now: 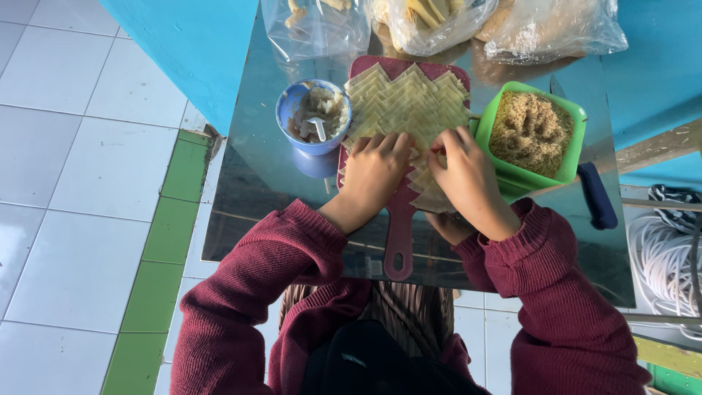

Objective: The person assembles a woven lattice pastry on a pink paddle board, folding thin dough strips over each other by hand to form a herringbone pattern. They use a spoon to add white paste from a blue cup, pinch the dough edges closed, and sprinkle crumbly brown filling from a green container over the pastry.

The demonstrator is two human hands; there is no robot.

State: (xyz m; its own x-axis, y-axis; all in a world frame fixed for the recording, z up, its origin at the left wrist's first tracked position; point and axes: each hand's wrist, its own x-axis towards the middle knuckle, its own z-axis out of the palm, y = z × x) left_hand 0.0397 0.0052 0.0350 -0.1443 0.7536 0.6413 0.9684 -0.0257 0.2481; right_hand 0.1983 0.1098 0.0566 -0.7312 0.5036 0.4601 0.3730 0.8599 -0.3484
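Note:
A dark red cutting board [400, 241] lies on a shiny metal table [256, 190], its handle toward me. Several pale square dough wrappers [409, 102] cover it in overlapping rows. My left hand [374, 174] rests palm down on the near wrappers, fingers together. Beside it, my right hand [468, 175] pinches at a wrapper with its fingertips. Both arms wear maroon knit sleeves.
A blue cup [313, 121] with pale filling and a small spoon stands left of the board. A green square tub [534, 135] of brown crumbs sits right, a dark blue handle [598, 196] beside it. Clear plastic bags [439, 22] lie at the back. Tiled floor at left.

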